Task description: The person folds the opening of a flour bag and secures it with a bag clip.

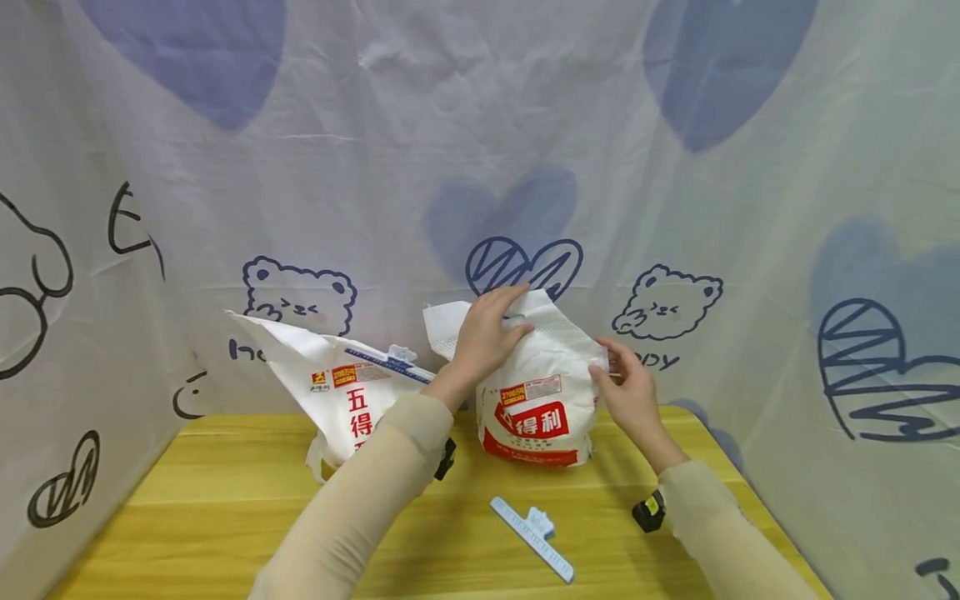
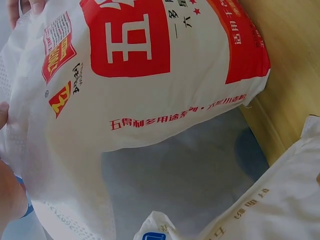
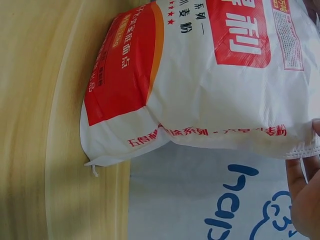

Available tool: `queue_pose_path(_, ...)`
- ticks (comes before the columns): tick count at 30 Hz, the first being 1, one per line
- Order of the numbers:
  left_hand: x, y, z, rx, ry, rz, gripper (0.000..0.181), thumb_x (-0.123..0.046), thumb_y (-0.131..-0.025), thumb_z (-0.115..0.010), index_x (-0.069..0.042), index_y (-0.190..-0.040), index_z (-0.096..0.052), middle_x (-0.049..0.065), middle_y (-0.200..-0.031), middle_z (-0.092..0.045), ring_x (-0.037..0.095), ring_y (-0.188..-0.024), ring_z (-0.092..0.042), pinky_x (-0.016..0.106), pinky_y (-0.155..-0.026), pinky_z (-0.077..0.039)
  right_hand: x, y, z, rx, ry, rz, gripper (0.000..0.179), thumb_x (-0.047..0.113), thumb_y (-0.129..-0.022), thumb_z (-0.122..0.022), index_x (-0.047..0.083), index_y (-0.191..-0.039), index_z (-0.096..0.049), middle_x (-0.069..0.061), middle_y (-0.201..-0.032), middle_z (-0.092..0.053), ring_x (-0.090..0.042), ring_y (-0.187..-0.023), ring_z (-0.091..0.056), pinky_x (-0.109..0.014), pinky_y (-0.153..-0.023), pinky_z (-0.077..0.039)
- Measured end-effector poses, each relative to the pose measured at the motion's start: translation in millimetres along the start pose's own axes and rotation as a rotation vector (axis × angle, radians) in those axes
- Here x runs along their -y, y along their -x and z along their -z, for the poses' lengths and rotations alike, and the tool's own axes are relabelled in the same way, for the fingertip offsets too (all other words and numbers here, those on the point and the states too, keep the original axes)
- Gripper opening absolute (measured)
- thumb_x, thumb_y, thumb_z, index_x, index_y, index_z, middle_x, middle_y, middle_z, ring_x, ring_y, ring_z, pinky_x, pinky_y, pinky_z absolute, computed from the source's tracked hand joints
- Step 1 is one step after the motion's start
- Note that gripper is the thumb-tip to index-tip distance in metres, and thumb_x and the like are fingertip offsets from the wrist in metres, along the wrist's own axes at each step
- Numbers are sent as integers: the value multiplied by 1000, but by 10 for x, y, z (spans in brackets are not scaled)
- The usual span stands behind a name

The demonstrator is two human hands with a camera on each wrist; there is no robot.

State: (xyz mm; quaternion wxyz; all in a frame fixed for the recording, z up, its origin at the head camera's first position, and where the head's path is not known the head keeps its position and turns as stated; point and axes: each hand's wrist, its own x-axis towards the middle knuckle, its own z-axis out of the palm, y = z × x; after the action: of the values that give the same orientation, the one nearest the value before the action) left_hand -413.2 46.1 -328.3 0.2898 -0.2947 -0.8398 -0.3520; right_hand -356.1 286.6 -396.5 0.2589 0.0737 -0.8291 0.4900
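A white flour bag [image 1: 536,375] with red print stands upright at the back of the table, its top loose and folded over. My left hand [image 1: 483,333] holds the bag's top, thumb on the near side and fingers reaching over the edge. At the upper right corner, my right hand [image 1: 628,390] pinches the bag's side between thumb and fingers. The right wrist view shows fingers [image 3: 295,175] at the stitched edge. A light blue bag clip [image 1: 532,537] lies on the table in front. To the left leans a second flour bag [image 1: 300,354], a dark blue clip [image 1: 390,363] across its upper part.
The wooden table [image 1: 225,517] meets a patterned cloth backdrop [image 1: 405,208] behind the bags and at both sides. My left forearm passes in front of the second bag and hides part of it. Small black objects [image 1: 648,510] show beside each sleeve.
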Motion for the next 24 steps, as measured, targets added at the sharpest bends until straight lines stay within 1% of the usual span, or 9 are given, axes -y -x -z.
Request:
queue_pose_path(4, 1, 21, -4, 0, -2, 23, 62, -20, -94, -79, -13, -151, -54, 8, -149, -58, 29, -139, -50, 42, -121, -36, 20, 17, -4, -2, -1, 9, 47, 7, -102, -65, 10, -147, -54, -17, -123, -66, -29, -103, -65, -18, -81, -56)
queue_pose_path(7, -5, 39, 1, -13, 2, 23, 62, -19, -94, -79, -12, -150, -55, 9, -146, -60, 29, -135, -53, 42, -118, -39, 24, 34, -1, -3, 2, 6, 46, 6, -102, -65, 10, -147, -55, -17, -124, -66, -28, -104, -65, -21, -85, -56)
queue_pose_path(9, -7, 52, 4, -37, 2, 7, 58, -18, -93, -80, -12, -147, -58, 9, -143, -62, 29, -132, -55, 42, -115, -42, 25, 44, 0, -12, 5, 8, 45, 6, -102, -65, 10, -146, -55, -16, -124, -66, -28, -105, -65, -21, -86, -56)
queue_pose_path(11, -8, 60, 9, -69, 2, -18, 53, -17, -93, -80, -10, -142, -61, 9, -138, -65, 28, -127, -58, 42, -112, -45, 21, 47, 2, -26, 4, 13, 44, 5, -102, -65, 10, -144, -57, -16, -123, -67, -28, -106, -65, -18, -86, -55)
queue_pose_path(15, -9, 72, 22, -130, 8, -67, 41, -15, -92, -81, -9, -131, -68, 8, -128, -69, 27, -120, -61, 41, -108, -47, 22, 52, 3, -64, -12, 41, 38, 2, -100, -67, 7, -137, -61, -17, -120, -68, -29, -105, -66, -12, -82, -53)
queue_pose_path(19, -6, 87, 36, -166, 15, -106, 28, -13, -92, -81, -8, -118, -72, 8, -117, -73, 27, -114, -63, 41, -106, -48, 25, 71, 4, -82, -14, 44, 32, 0, -99, -67, 4, -130, -64, -18, -117, -69, -32, -104, -68, -11, -79, -53)
queue_pose_path(21, 1, 100, 41, -178, 15, -124, 21, -12, -92, -81, -8, -111, -73, 7, -111, -73, 26, -110, -64, 40, -104, -49, 27, 84, 5, -86, -6, 40, 29, 0, -98, -68, 4, -127, -65, -18, -116, -70, -33, -105, -69, -12, -80, -54)
queue_pose_path(24, 13, 119, 55, -200, 28, -160, 14, -10, -91, -81, -8, -103, -74, 6, -105, -73, 26, -105, -65, 40, -101, -50, 31, 102, 5, -94, -1, 44, 26, 0, -99, -68, 4, -124, -67, -18, -114, -70, -34, -105, -71, -21, -85, -59)
